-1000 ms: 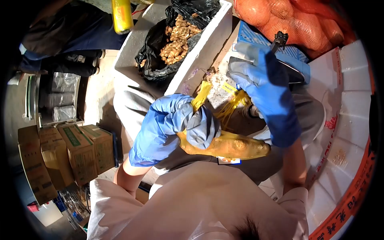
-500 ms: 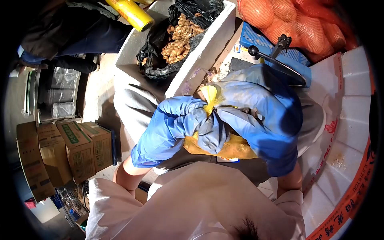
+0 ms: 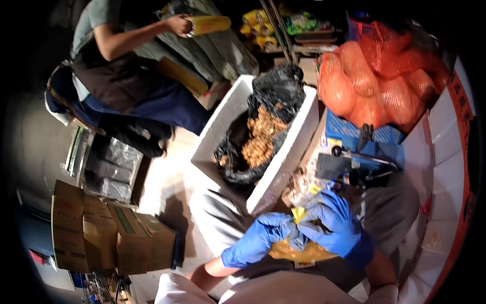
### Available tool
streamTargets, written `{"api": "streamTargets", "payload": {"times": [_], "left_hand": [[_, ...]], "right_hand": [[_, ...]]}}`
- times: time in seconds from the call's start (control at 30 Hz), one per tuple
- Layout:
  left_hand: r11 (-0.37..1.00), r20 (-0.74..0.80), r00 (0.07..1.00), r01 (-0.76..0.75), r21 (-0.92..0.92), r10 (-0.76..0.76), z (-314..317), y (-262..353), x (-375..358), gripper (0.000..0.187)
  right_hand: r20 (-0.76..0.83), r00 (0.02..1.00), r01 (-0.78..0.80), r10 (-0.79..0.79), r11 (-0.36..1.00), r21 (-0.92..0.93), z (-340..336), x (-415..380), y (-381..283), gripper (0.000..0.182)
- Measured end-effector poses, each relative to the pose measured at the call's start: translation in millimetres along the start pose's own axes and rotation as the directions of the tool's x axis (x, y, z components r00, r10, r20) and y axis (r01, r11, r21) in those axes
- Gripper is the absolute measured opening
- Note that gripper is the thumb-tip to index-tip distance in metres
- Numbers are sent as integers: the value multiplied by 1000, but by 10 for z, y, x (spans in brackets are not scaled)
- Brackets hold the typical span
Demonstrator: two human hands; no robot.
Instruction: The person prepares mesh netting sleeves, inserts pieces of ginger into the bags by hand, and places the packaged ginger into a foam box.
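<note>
A filled yellow mesh bag [image 3: 304, 252] rests in my lap, its contents hard to make out. Around its gathered neck, my gloved left hand [image 3: 276, 229] is closed from the left side. My gloved right hand [image 3: 329, 219] closes on the same neck from the right. A yellow tuft [image 3: 298, 213] of the bag's top sticks up between the two blue gloves. Just beyond my right hand stands a blue device [image 3: 387, 152] with a lever and black ball knob.
Ahead is a white foam box [image 3: 235, 99] lined with black plastic, holding ginger [image 3: 263, 131]. Red net sacks [image 3: 374, 86] of round produce lie at right. Cardboard boxes [image 3: 126, 240] stand left. A co-worker's hand [image 3: 179, 25] holds a yellow cylindrical thing [image 3: 211, 24].
My view has lifted, so my hands and the bag sit lower in it. The co-worker's upper body and arm now show. Both my hands keep hold of the bag's neck.
</note>
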State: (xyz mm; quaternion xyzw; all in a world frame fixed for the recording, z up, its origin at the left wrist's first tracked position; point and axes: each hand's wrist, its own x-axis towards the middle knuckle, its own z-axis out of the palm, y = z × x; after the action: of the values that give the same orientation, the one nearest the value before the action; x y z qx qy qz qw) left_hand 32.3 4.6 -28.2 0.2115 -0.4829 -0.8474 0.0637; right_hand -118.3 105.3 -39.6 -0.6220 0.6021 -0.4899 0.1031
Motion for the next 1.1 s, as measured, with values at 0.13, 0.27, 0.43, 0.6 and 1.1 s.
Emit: {"api": "streamTargets", "payload": {"times": [0.13,0.27,0.43,0.6,1.1], "left_hand": [[996,12,998,67,51,-68,70,5,-13,18],[988,24,999,24,152,-28,5,-56,4,20],[963,-191,974,-66,262,118,-18,-187,5,17],[892,-290,940,-31,450,179,174,-42,27,17],[999,-65,997,34,19,-33,205,114,81,14]], "right_hand": [[34,983,-182,178,971,157,61,-105,3,16],[25,993,-114,114,994,-1,115,-118,30,21],[175,977,209,-124,732,-649,50,-77,-33,19],[183,976,187,-120,892,-411,133,-153,107,14],[219,929,-369,297,726,581,-89,-52,45,12]]}}
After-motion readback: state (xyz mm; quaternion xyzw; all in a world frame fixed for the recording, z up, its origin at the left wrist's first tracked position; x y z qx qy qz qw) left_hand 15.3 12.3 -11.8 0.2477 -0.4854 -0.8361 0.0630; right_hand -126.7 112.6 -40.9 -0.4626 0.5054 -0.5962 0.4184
